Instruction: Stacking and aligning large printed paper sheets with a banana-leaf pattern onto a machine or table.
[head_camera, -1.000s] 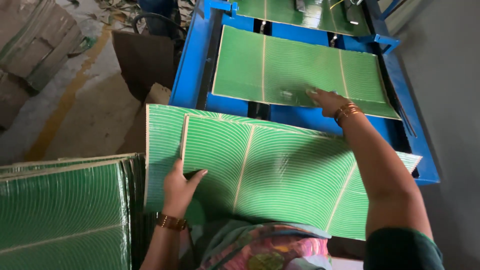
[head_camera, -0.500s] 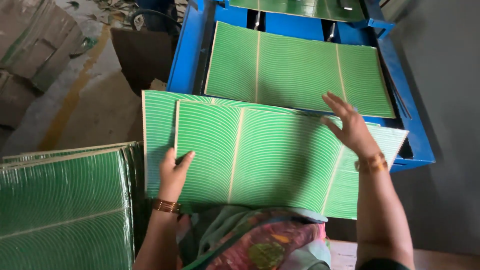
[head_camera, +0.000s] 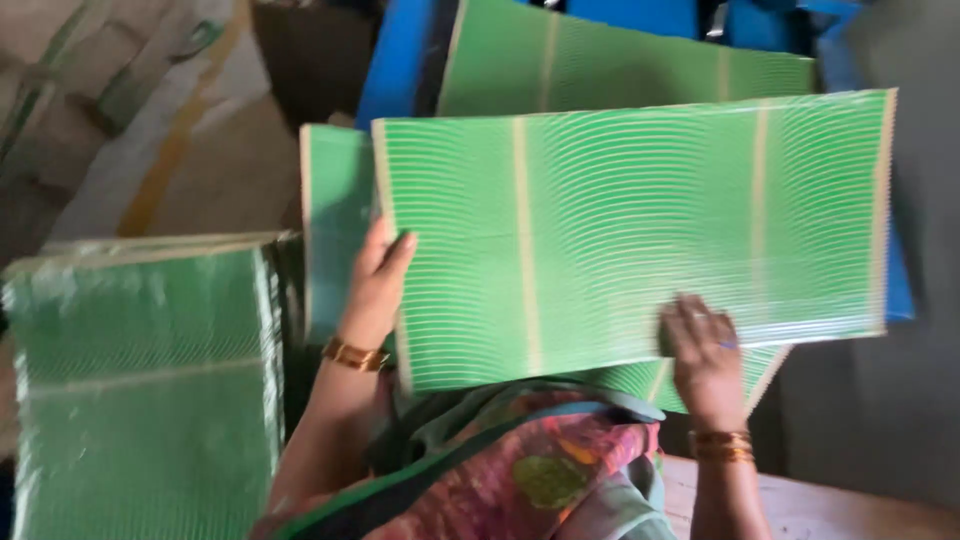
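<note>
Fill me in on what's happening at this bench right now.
A person holds a green ribbed sheet with both hands. The left hand grips its left edge and the right hand holds its lower edge. More green sheets lie underneath, and another rests on the blue machine behind. A stack of the same sheets sits to the left.

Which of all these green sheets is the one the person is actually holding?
The top sheet, gripped at its left edge by the left hand and near its bottom edge by the right hand. The others lie beneath, behind, or stacked at left.
</note>
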